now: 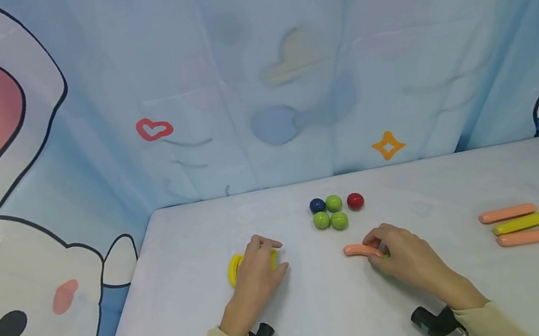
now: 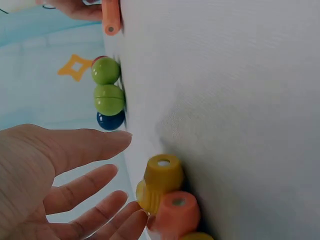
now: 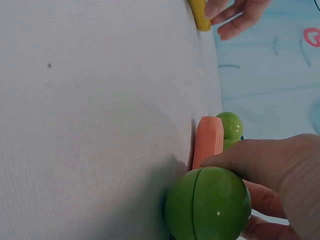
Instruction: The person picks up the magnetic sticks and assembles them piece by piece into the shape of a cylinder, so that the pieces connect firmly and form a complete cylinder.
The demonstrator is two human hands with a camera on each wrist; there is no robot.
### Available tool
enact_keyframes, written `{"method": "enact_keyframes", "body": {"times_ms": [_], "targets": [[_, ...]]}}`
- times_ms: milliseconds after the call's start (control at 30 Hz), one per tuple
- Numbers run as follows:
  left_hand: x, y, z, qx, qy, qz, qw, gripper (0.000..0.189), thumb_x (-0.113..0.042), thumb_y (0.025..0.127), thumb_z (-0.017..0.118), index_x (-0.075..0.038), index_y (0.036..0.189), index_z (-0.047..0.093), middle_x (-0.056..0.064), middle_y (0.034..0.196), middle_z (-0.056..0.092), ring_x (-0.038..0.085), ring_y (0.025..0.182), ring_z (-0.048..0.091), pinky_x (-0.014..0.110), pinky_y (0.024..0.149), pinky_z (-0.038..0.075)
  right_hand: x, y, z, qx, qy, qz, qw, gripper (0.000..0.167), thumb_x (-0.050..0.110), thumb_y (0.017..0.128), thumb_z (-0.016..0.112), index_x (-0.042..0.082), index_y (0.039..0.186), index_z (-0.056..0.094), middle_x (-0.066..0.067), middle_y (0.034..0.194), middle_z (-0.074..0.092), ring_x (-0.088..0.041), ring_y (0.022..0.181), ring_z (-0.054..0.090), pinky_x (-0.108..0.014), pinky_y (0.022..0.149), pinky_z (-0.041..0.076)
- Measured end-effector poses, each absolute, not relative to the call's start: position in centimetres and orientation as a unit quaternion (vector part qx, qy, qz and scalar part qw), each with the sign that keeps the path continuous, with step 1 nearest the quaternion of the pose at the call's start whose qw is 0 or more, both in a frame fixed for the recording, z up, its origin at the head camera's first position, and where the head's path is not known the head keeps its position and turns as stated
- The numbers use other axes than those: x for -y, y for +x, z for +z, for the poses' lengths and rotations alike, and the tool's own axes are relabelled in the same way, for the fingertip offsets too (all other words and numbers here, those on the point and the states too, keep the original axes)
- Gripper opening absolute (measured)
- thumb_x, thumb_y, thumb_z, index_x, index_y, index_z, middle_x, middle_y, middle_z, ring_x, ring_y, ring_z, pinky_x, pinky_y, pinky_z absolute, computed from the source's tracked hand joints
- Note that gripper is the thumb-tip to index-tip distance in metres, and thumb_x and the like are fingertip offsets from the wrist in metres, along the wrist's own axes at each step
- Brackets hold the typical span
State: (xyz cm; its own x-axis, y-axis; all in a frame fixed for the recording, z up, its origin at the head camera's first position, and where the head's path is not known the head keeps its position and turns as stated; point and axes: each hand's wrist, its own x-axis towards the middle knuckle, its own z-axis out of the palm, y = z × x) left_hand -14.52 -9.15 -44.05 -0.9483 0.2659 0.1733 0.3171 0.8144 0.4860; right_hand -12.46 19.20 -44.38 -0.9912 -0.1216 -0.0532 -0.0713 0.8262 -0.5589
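My left hand (image 1: 259, 271) lies over a group of short sticks, with a yellow one (image 1: 234, 269) showing beside it. In the left wrist view its fingers are spread and loosely bent, the lower fingertips against a yellow stick (image 2: 163, 177) and an orange stick (image 2: 179, 215) with holes in their ends. Further right, my right hand (image 1: 411, 260) pinches one end of a fluted orange stick (image 1: 356, 249) on the table. A glossy green ball with a groove (image 3: 207, 205) is close under that hand, in front of the thumb; whether they touch I cannot tell.
Beyond the hands sit a blue ball (image 1: 317, 205), several green balls (image 1: 334, 203) and a red ball (image 1: 355, 201). At right, a yellow stick (image 1: 520, 223) lies between two orange sticks (image 1: 529, 237). A printed curtain (image 1: 247, 159) hangs behind the white table (image 1: 322, 311).
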Motion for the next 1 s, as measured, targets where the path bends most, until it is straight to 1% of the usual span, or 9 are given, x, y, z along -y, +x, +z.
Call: {"method": "enact_keyframes", "body": {"times_ms": [167, 367, 467, 600, 700, 800, 867, 933, 1000], "targets": [[7.4, -15.7, -43.6, 0.95, -0.178, -0.253, 0.032, 0.034, -0.012, 0.091, 0.083, -0.002, 0.121, 0.071, 0.011, 0.118, 0.059, 0.023, 0.101, 0.058, 0.033, 0.085, 0.057, -19.6, -12.4, -44.4, -0.955, -0.05, -0.289, 0.042, 0.025, 0.009, 0.087, 0.082, 0.002, 0.109, 0.074, -0.002, 0.091, 0.064, -0.018, 0.077, 0.057, -0.036, 0.064, 0.049], [4.8, -17.8, -43.0, 0.939, -0.255, -0.227, 0.027, 0.038, -0.015, 0.096, 0.078, -0.001, 0.13, 0.067, 0.01, 0.124, 0.058, 0.022, 0.109, 0.058, 0.031, 0.091, 0.056, -20.0, -12.3, -44.6, -0.953, -0.058, -0.297, 0.027, 0.024, 0.009, 0.087, 0.083, 0.001, 0.107, 0.074, -0.002, 0.09, 0.066, -0.017, 0.077, 0.059, -0.038, 0.065, 0.051], [3.7, -18.9, -43.1, 0.939, -0.285, -0.19, 0.016, 0.041, -0.016, 0.098, 0.076, -0.002, 0.135, 0.065, 0.01, 0.127, 0.058, 0.021, 0.111, 0.057, 0.028, 0.092, 0.055, -20.2, -12.2, -44.7, -0.952, -0.059, -0.3, 0.032, 0.024, 0.009, 0.087, 0.082, 0.001, 0.108, 0.073, -0.002, 0.092, 0.066, -0.016, 0.077, 0.059, -0.037, 0.065, 0.051], [2.8, -19.4, -43.4, 0.942, -0.305, -0.139, 0.008, 0.042, -0.018, 0.1, 0.074, -0.003, 0.138, 0.063, 0.009, 0.129, 0.059, 0.02, 0.113, 0.057, 0.027, 0.092, 0.055, -20.3, -12.0, -44.9, -0.952, -0.054, -0.3, 0.038, 0.022, 0.009, 0.088, 0.082, 0.002, 0.107, 0.074, -0.001, 0.092, 0.064, -0.016, 0.077, 0.058, -0.036, 0.065, 0.05], [2.6, -19.3, -43.5, 0.944, -0.307, -0.12, 0.017, 0.042, -0.018, 0.101, 0.073, -0.004, 0.139, 0.063, 0.009, 0.13, 0.06, 0.02, 0.113, 0.059, 0.028, 0.092, 0.056, -20.5, -11.9, -44.9, -0.951, -0.06, -0.302, 0.031, 0.021, 0.009, 0.088, 0.082, 0.003, 0.106, 0.074, -0.001, 0.091, 0.064, -0.016, 0.076, 0.057, -0.035, 0.064, 0.049], [2.4, -19.2, -43.7, 0.942, -0.315, -0.116, 0.029, 0.04, -0.019, 0.101, 0.072, -0.005, 0.138, 0.063, 0.009, 0.128, 0.061, 0.02, 0.109, 0.06, 0.027, 0.088, 0.056, -20.8, -11.8, -44.9, -0.948, -0.071, -0.309, 0.012, 0.021, 0.011, 0.088, 0.084, 0.003, 0.104, 0.074, 0.0, 0.088, 0.064, -0.015, 0.074, 0.057, -0.034, 0.062, 0.049], [2.2, -19.2, -43.8, 0.938, -0.322, -0.121, 0.032, 0.038, -0.018, 0.102, 0.072, -0.004, 0.135, 0.063, 0.009, 0.125, 0.061, 0.02, 0.107, 0.061, 0.027, 0.083, 0.057, -21.0, -11.7, -45.0, -0.947, -0.076, -0.313, 0.001, 0.021, 0.012, 0.088, 0.084, 0.003, 0.103, 0.074, 0.001, 0.086, 0.064, -0.014, 0.072, 0.056, -0.033, 0.061, 0.048], [2.0, -19.1, -43.9, 0.937, -0.325, -0.123, 0.028, 0.034, -0.018, 0.102, 0.07, -0.005, 0.134, 0.064, 0.007, 0.122, 0.061, 0.019, 0.104, 0.06, 0.026, 0.078, 0.057, -21.1, -11.7, -45.1, -0.946, -0.08, -0.314, -0.002, 0.022, 0.013, 0.088, 0.084, 0.002, 0.104, 0.074, 0.001, 0.086, 0.064, -0.013, 0.072, 0.055, -0.032, 0.06, 0.047], [2.0, -18.9, -43.9, 0.938, -0.325, -0.124, 0.017, 0.032, -0.016, 0.102, 0.07, -0.006, 0.132, 0.065, 0.005, 0.118, 0.06, 0.018, 0.102, 0.06, 0.025, 0.076, 0.057, -21.3, -11.7, -45.1, -0.946, -0.082, -0.314, 0.0, 0.022, 0.014, 0.088, 0.084, 0.002, 0.105, 0.074, 0.001, 0.087, 0.064, -0.013, 0.073, 0.055, -0.032, 0.06, 0.047]]}}
